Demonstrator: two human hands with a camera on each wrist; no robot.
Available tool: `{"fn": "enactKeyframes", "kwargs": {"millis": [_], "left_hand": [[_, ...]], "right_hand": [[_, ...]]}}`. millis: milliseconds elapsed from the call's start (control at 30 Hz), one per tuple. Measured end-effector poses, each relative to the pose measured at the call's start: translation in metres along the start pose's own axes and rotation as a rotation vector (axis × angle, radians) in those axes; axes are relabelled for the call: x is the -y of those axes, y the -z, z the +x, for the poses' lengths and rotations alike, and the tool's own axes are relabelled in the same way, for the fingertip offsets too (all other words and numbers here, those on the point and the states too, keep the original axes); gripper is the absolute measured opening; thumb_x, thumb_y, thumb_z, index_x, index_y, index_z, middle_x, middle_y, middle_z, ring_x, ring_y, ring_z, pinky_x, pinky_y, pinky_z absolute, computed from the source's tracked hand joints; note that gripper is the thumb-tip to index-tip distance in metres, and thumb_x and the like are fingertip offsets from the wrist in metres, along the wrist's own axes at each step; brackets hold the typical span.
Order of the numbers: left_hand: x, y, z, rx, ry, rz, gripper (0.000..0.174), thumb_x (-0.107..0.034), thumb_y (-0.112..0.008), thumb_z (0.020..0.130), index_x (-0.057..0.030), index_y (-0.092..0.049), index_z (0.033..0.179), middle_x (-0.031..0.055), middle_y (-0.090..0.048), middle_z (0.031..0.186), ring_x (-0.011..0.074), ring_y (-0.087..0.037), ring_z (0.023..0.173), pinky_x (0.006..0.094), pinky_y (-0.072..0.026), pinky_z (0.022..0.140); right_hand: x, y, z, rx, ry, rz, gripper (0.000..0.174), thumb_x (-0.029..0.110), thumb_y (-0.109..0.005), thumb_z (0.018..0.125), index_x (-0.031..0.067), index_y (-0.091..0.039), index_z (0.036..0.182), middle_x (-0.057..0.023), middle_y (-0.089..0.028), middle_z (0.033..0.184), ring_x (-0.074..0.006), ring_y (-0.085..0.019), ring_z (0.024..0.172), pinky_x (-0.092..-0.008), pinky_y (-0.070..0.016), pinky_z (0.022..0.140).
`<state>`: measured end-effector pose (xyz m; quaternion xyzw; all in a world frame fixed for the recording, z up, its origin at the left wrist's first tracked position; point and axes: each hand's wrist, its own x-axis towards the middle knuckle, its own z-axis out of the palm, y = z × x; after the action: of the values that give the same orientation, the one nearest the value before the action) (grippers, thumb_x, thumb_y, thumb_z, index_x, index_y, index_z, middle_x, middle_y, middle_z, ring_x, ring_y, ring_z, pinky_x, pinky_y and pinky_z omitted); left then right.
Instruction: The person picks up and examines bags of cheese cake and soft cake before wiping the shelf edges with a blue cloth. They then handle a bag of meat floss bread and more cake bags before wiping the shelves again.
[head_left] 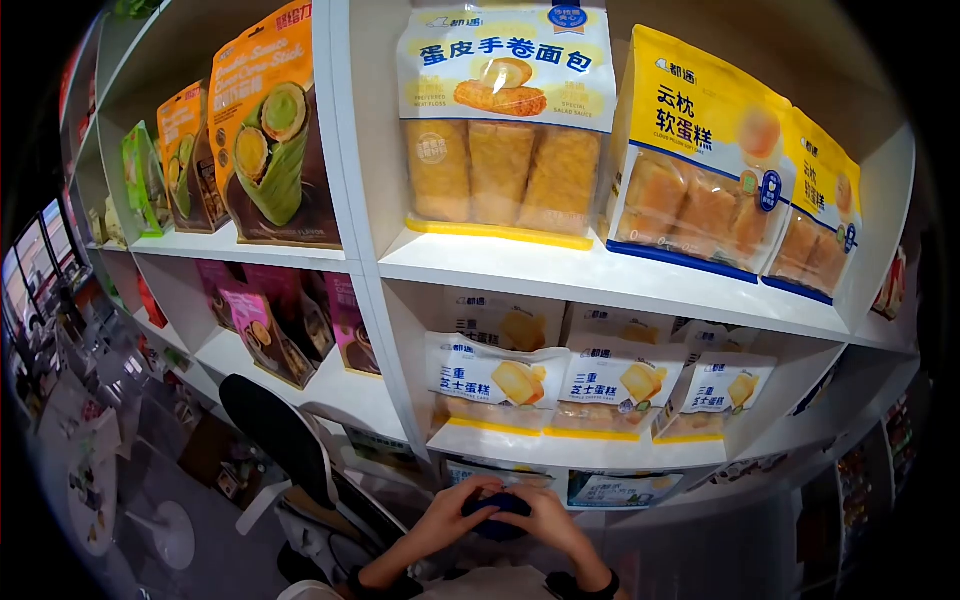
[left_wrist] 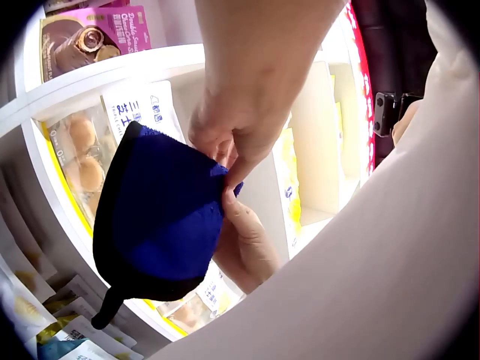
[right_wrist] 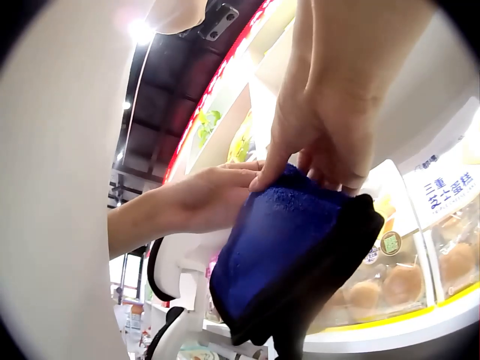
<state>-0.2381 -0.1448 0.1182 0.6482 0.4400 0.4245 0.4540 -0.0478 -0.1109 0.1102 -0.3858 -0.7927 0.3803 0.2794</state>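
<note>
A folded dark blue cloth with black edging [head_left: 503, 517] is between both hands at the bottom of the head view. The left hand [head_left: 455, 520] pinches its edge with thumb and fingers, and the right hand [head_left: 543, 517] grips it from the other side. In the left wrist view the blue cloth [left_wrist: 169, 210] hangs down with a black loop at its lower corner; the left hand [left_wrist: 247, 112] holds its upper edge. The right wrist view shows the cloth [right_wrist: 281, 232] beneath the right hand [right_wrist: 322, 127], the other hand touching its upper corner. Some fingertips are hidden behind the cloth.
White shelves [head_left: 480, 270] with bagged bread and cakes [head_left: 505, 130] stand in front. More snack bags [head_left: 275, 130] fill the shelf at left. A black and white chair [head_left: 275, 440] is left of the hands, with a round white table [head_left: 95, 480] farther left.
</note>
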Motion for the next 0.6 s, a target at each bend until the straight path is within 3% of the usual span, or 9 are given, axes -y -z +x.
{"fn": "enactKeyframes", "kwargs": {"millis": [167,267,400,433,600], "left_hand": [[0.010,0.001,0.001,-0.020,-0.054,-0.023,0.046,-0.002,-0.069,0.081,-0.0041,-0.049,0.122,0.0088,-0.054,0.112,0.0144,-0.053,0.106,0.0271,-0.0477,0.084],[0.020,0.008,0.003,0.094,-0.026,0.024,0.050,-0.008,-0.072,0.079,-0.0044,-0.048,0.123,0.0086,-0.055,0.106,0.0157,-0.054,0.103,0.0299,-0.0478,0.083],[0.021,0.013,0.006,0.096,-0.133,0.323,0.044,-0.019,-0.074,0.078,-0.0006,-0.056,0.114,0.0152,-0.060,0.100,0.0288,-0.058,0.091,0.0362,-0.0456,0.081],[0.021,0.012,0.006,0.046,-0.124,0.244,0.042,-0.023,-0.074,0.078,0.0003,-0.058,0.110,0.0172,-0.059,0.098,0.0319,-0.057,0.090,0.0370,-0.0442,0.079],[0.011,0.020,0.010,-0.039,0.060,0.218,0.030,-0.011,-0.069,0.081,-0.0010,-0.057,0.107,0.0128,-0.061,0.093,0.0198,-0.062,0.084,0.0302,-0.0499,0.068]], "right_hand": [[-0.020,-0.006,-0.002,-0.046,0.039,-0.064,0.034,0.025,-0.072,0.077,0.0029,-0.063,0.101,-0.0187,-0.066,0.089,-0.0361,-0.064,0.079,-0.0393,-0.0511,0.071],[-0.010,0.002,-0.004,-0.060,0.020,-0.048,0.031,0.025,-0.072,0.077,0.0028,-0.064,0.098,-0.0181,-0.066,0.088,-0.0345,-0.065,0.079,-0.0384,-0.0512,0.070],[-0.001,0.013,0.000,-0.190,0.078,-0.001,0.026,0.017,-0.075,0.074,0.0003,-0.064,0.092,-0.0155,-0.065,0.084,-0.0311,-0.065,0.075,-0.0351,-0.0510,0.067],[0.000,0.015,0.002,-0.213,0.095,-0.012,0.024,0.013,-0.075,0.073,-0.0012,-0.063,0.089,-0.0145,-0.065,0.082,-0.0295,-0.065,0.074,-0.0337,-0.0509,0.067],[0.011,0.026,0.005,-0.302,-0.032,0.107,0.023,0.011,-0.075,0.075,-0.0029,-0.063,0.088,-0.0124,-0.067,0.079,-0.0195,-0.065,0.070,-0.0272,-0.0496,0.066]]}}
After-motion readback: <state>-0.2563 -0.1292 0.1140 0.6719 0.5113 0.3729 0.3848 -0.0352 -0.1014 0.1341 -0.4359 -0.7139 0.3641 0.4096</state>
